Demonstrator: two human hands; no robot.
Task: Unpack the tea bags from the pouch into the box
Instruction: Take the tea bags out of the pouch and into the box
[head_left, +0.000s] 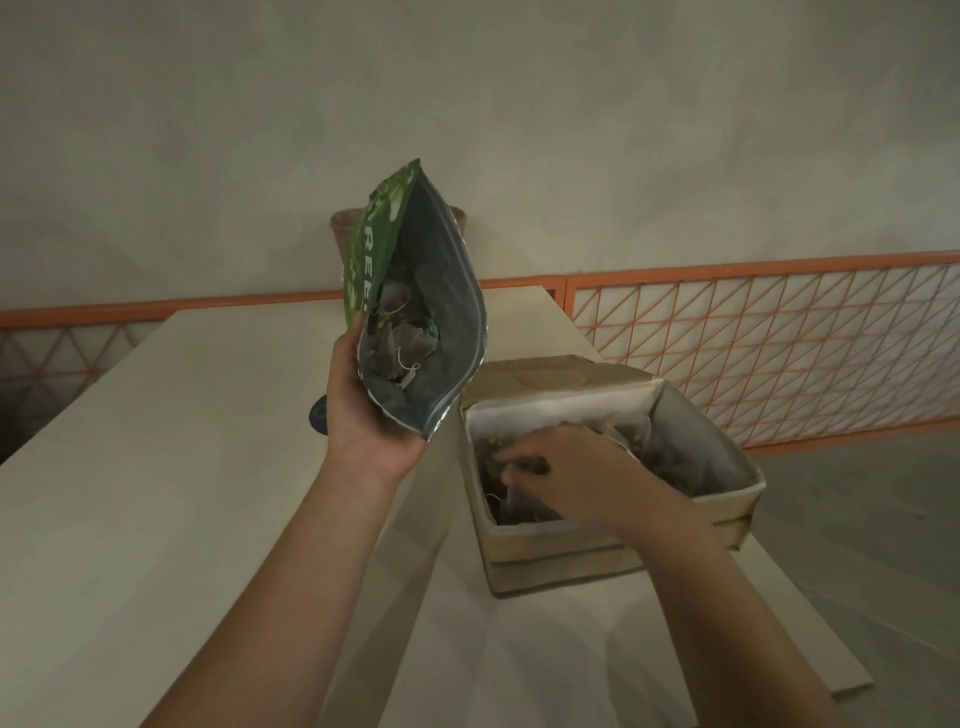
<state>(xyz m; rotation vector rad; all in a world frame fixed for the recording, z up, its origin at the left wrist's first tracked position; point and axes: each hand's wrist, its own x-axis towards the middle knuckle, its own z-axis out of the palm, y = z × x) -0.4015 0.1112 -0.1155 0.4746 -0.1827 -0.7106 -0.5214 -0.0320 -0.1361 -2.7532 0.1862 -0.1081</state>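
Mid-task, we judge: our left hand grips the open green foil pouch at frame centre, tea bags left inside; right hand fingers pinch one in the part-filled beige lined box at lower right.

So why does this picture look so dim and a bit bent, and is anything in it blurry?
Head view: the light is low and flat, with a greenish cast and soft shadows. The wide lens bows the orange railing and table edges. The right hand inside the box is smeared, so its fingers are hard to read. The pouch in the left hand is sharper, tea bags visible inside.
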